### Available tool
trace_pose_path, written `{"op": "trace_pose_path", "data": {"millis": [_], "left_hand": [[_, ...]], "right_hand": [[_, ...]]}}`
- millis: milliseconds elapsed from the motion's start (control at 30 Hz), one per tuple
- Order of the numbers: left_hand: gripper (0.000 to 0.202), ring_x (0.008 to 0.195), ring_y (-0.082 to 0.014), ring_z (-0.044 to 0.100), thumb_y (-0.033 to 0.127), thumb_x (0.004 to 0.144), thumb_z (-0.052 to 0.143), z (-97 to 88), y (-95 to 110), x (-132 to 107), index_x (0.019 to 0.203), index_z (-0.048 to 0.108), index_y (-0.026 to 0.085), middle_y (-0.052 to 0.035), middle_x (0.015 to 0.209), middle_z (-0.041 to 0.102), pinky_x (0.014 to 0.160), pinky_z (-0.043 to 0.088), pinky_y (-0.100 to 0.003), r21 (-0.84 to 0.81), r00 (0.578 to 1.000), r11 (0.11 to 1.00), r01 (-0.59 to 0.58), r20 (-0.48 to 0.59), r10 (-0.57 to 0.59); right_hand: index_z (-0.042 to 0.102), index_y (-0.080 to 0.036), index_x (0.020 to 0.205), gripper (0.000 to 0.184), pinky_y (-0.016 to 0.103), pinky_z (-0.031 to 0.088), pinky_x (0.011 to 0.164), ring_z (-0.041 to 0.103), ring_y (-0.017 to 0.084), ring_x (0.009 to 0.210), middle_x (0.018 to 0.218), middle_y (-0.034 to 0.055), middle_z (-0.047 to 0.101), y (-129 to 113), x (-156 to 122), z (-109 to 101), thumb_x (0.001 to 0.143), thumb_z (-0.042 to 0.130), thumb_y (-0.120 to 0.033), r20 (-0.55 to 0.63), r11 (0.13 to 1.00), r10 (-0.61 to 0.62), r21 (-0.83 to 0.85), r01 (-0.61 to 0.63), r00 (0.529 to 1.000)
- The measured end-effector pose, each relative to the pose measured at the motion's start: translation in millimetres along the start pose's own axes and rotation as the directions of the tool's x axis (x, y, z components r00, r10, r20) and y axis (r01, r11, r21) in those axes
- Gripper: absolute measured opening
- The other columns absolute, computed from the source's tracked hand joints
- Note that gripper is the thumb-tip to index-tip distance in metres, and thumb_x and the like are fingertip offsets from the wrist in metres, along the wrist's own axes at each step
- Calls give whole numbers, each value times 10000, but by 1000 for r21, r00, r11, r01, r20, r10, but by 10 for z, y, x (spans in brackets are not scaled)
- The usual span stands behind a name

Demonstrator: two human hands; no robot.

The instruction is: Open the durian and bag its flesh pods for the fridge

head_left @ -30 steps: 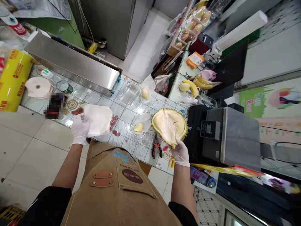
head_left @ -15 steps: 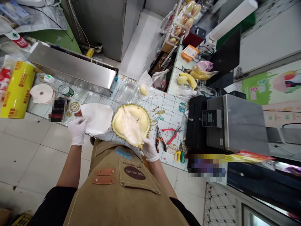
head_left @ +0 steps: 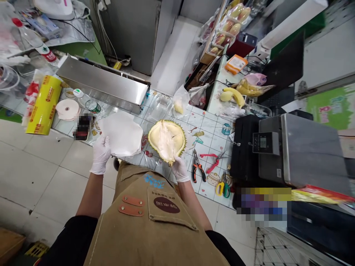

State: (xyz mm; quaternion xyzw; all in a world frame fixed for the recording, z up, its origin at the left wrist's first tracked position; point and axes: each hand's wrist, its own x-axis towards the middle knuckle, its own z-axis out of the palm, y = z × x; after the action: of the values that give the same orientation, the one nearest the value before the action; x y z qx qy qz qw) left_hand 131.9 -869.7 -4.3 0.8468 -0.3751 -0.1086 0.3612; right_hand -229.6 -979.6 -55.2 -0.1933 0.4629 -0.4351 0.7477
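Both of my hands wear thin white gloves. With my left hand (head_left: 101,152) I pinch the left edge of a stack of white paper sheets (head_left: 122,135) over the counter's front. My right hand (head_left: 180,170) grips an opened durian half (head_left: 167,142) at its stem end, fingers partly hidden under the spiny rind. Its cut side faces up, showing pale hollows and a whitish core. Right of this hand lie orange-and-black pliers (head_left: 198,167), red-handled snips (head_left: 212,160) and scissors (head_left: 222,187) with yellow and green handles.
Behind the durian are a clear plastic tray (head_left: 159,107) and a bag with yellow flesh (head_left: 179,105). A steel wrapping machine (head_left: 102,83), a yellow film roll (head_left: 44,105) and a bottle (head_left: 88,101) stand left. A scale (head_left: 302,147) bounds the right side.
My view has swung, shifting the scene rightward. The durian half looks smaller and lower, with a gap now between it and the paper sheets. Both hands keep their grips.
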Motion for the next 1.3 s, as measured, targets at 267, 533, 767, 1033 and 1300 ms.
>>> {"op": "trace_pose_path", "data": {"millis": [267, 533, 767, 1033, 1300], "left_hand": [[493, 1286, -327, 732, 495, 1132, 449, -63, 648, -191, 1344, 748, 166, -176, 1304, 782, 1199, 536, -497, -153, 995, 987, -57, -94, 43], [511, 1636, -377, 438, 357, 1118, 440, 976, 1344, -573, 1531, 643, 134, -214, 1628, 596, 1371, 334, -612, -272, 934, 926, -260, 173, 313], [504, 1481, -362, 585, 434, 1090, 557, 1008, 1354, -423, 1499, 634, 151, -225, 1540, 608, 1272, 468, -566, -270, 927, 922, -277, 176, 330], [744, 1529, -405, 517, 366, 896, 816, 1335, 1332, -188, 1553, 531, 166, -216, 1581, 568, 1309, 402, -601, -151, 951, 959, -239, 162, 263], [756, 1590, -373, 477, 315, 929, 778, 1511, 1351, -294, 1605, 463, 195, -208, 1663, 522, 1348, 377, -588, -199, 961, 955, -218, 128, 246]], "right_hand": [[732, -329, 1297, 632, 466, 652, 1096, 718, 266, 1349, 1445, 17, 754, -228, -54, -140, 685, 858, -233, -5, 984, -142, -105, 141, 990], [704, -315, 1280, 636, 392, 678, 1007, 762, 215, 1212, 1391, 9, 769, -20, -196, 178, 684, 905, -223, -43, 988, -150, -41, 149, 988], [677, -322, 1259, 627, 382, 670, 1007, 764, 193, 1190, 1364, 1, 777, 41, -255, 337, 689, 905, -195, -41, 983, -186, -5, 186, 982], [658, -333, 1274, 614, 382, 647, 1050, 753, 194, 1216, 1318, 0, 785, 71, -335, 384, 720, 890, -210, -18, 980, -196, -17, 196, 980], [631, -321, 1310, 695, 408, 647, 1054, 768, 210, 1162, 1247, 21, 799, 124, -347, 387, 682, 917, -241, -77, 977, -211, -28, 210, 974]]}}
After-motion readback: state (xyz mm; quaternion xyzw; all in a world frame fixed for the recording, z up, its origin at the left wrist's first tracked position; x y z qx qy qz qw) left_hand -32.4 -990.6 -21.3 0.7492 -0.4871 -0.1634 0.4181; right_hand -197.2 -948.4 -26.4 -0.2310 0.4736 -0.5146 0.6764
